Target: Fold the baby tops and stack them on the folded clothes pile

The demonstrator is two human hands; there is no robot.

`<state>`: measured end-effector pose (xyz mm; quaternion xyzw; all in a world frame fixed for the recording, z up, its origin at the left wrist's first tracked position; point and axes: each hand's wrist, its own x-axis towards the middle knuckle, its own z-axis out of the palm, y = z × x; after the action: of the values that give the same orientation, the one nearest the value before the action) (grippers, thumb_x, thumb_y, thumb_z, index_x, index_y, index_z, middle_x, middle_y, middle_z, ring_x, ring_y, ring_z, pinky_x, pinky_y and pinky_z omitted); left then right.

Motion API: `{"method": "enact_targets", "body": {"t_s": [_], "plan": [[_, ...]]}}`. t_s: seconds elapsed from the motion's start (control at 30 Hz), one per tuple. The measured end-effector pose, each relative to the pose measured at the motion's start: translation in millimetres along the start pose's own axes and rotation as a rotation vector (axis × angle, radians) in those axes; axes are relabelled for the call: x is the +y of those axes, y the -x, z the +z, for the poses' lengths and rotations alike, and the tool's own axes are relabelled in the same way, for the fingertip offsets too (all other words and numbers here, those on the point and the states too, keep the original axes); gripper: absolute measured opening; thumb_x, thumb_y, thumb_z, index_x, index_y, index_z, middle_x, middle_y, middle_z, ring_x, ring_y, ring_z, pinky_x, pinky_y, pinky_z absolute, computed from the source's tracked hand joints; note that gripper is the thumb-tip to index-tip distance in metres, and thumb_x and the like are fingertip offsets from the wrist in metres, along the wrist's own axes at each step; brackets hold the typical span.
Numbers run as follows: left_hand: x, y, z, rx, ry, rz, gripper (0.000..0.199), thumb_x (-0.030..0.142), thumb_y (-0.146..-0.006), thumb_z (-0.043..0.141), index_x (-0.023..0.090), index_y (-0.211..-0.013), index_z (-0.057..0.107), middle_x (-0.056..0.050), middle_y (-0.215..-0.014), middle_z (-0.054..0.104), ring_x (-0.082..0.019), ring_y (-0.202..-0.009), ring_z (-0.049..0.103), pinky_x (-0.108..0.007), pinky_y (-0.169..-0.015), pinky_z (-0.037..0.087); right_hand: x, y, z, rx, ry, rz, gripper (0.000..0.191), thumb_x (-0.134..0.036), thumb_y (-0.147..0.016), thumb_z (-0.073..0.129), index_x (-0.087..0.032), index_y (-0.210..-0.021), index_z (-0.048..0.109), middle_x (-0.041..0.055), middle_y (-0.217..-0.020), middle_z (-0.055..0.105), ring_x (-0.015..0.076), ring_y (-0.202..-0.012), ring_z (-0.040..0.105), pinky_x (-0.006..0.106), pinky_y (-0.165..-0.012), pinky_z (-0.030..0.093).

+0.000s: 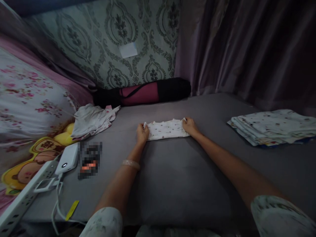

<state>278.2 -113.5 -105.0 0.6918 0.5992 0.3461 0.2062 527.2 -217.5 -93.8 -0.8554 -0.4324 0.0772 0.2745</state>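
A white cloth [166, 129] with small printed figures, folded into a narrow strip, lies on the grey bed surface [172, 177] in front of me. Its left end is pinched in my left hand [142, 133], which has a pale bangle at the wrist. At the opposite end, my right hand [189, 126] grips the cloth between thumb and fingers. Both arms reach forward, and the strip stretches straight between the hands. What kind of garment or cloth it is I cannot tell.
Folded cloths [271, 126] are stacked at right. A crumpled white cloth [92, 120] lies left, near a white power bank [67, 158], a power strip [27, 189] and a yellow plush cushion [24, 171]. A black and maroon bag [140, 93] lies along the patterned wall. Curtains hang at right.
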Motion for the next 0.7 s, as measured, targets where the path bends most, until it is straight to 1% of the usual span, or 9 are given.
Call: {"method": "enact_targets", "body": {"t_s": [0.07, 0.17, 0.27, 0.47, 0.6, 0.7], "plan": [[-1.1, 0.5, -0.2, -0.018, -0.033, 0.047, 0.02, 0.026, -0.09, 0.044, 0.015, -0.097, 0.059, -0.012, -0.094, 0.067, -0.021, -0.091, 0.063, -0.03, -0.079, 0.044, -1.7, 2.6, -1.9, -0.005, 0.04, 0.01, 0.034, -0.026, -0.095, 0.038, -0.012, -0.114, 0.062, 0.0168, -0.107, 0.068, 0.0228, -0.099, 0.064, 0.027, -0.08, 0.046], [-2.1, 2.5, -0.9, -0.018, -0.09, 0.114, 0.023, 0.025, -0.093, 0.039, 0.015, -0.102, 0.058, -0.012, -0.096, 0.068, -0.022, -0.093, 0.063, -0.031, -0.081, 0.044, -4.1, 8.6, -5.3, 0.009, 0.101, 0.043, 0.036, -0.028, -0.096, 0.037, -0.011, -0.118, 0.06, 0.0179, -0.107, 0.067, 0.0242, -0.099, 0.064, 0.029, -0.08, 0.046], [-0.7, 5.4, -3.1, -0.023, -0.131, 0.146, 0.024, 0.025, -0.094, 0.037, 0.016, -0.104, 0.056, -0.013, -0.099, 0.067, -0.023, -0.095, 0.063, -0.031, -0.081, 0.044, -5.5, 14.0, -8.9, 0.01, 0.159, 0.055, 0.037, -0.03, -0.097, 0.035, -0.01, -0.117, 0.06, 0.0199, -0.107, 0.066, 0.0261, -0.098, 0.065, 0.032, -0.081, 0.046], [5.9, 9.8, -10.0, -0.083, -0.284, 0.049, 0.028, 0.032, -0.095, 0.036, 0.014, -0.102, 0.056, -0.018, -0.094, 0.068, -0.029, -0.09, 0.065, -0.035, -0.075, 0.045, -6.8, 13.5, -10.6, 0.012, 0.228, 0.065, 0.04, -0.032, -0.097, 0.035, -0.008, -0.111, 0.064, 0.0225, -0.103, 0.067, 0.0281, -0.099, 0.065, 0.035, -0.083, 0.046], [7.2, 7.4, -10.2, -0.051, -0.365, 0.043, 0.031, 0.034, -0.094, 0.037, 0.013, -0.099, 0.06, -0.02, -0.094, 0.068, -0.031, -0.09, 0.066, -0.037, -0.075, 0.046, -7.9, 10.3, -8.5, 0.011, 0.261, 0.071, 0.04, -0.031, -0.096, 0.036, -0.008, -0.111, 0.064, 0.0229, -0.102, 0.068, 0.028, -0.099, 0.065, 0.036, -0.083, 0.047], [6.2, 2.9, -10.7, -0.046, -0.37, 0.018, 0.032, 0.035, -0.092, 0.04, 0.013, -0.091, 0.063, -0.021, -0.093, 0.069, -0.031, -0.091, 0.066, -0.036, -0.075, 0.046, -7.8, 7.7, -11.2, -0.016, 0.28, 0.071, 0.041, -0.032, -0.096, 0.036, -0.007, -0.114, 0.063, 0.0234, -0.102, 0.067, 0.0291, -0.099, 0.065, 0.037, -0.083, 0.047]]}}
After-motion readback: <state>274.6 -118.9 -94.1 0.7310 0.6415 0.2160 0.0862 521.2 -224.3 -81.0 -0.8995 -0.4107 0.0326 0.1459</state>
